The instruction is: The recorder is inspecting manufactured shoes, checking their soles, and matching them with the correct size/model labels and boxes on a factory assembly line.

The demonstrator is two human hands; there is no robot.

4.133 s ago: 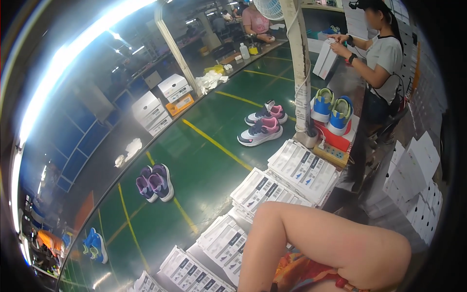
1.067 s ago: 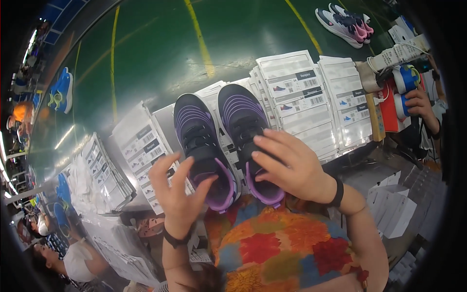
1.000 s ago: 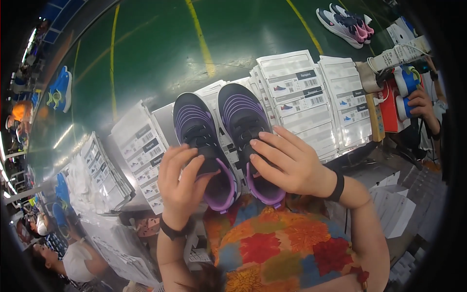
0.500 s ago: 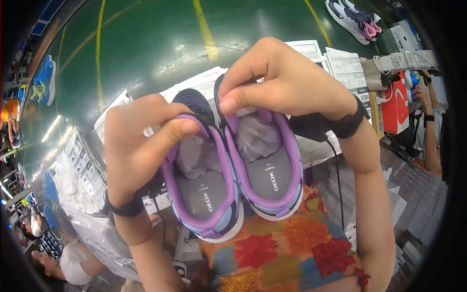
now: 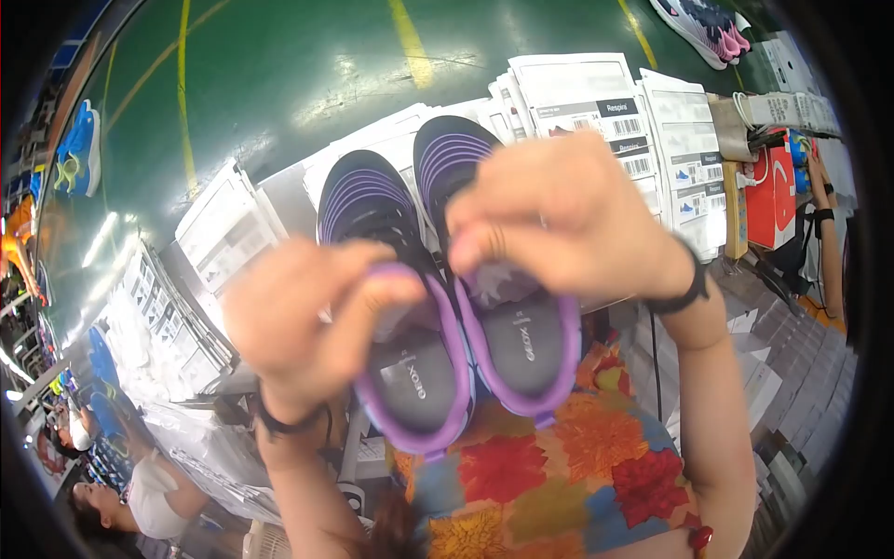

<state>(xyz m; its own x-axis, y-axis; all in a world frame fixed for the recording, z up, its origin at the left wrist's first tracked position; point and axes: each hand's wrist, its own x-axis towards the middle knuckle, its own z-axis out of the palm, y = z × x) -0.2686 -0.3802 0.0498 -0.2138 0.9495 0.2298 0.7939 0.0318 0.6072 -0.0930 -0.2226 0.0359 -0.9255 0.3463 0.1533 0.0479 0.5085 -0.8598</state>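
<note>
A pair of black and purple sneakers lies side by side before me, toes away and heels close to my lap. My left hand (image 5: pixel 317 321) has its thumb and fingers pinched on the padded tongue of the left sneaker (image 5: pixel 414 396). Over the right sneaker (image 5: pixel 526 359), my right hand (image 5: pixel 563 219) makes a similar pinch at its tongue. Both hands are blurred, and the right one covers the lacing. Crumpled white tissue paper (image 5: pixel 498 284) shows inside the right shoe's throat. Grey insoles are visible in both.
Stacked printed box sheets (image 5: pixel 605 107) lie beyond the shoes, with more piles (image 5: pixel 168 317) at left. Past them runs a green surface (image 5: pixel 289 65) with yellow lines. A blue shoe (image 5: pixel 79 149) sits far left, a red shoebox (image 5: pixel 771 196) at right. Co-workers are on both sides.
The shoes now lie flatter, with their striped toes in view beyond my hands. Both hands have come a little nearer and to the right, still pinching at the tongues.
</note>
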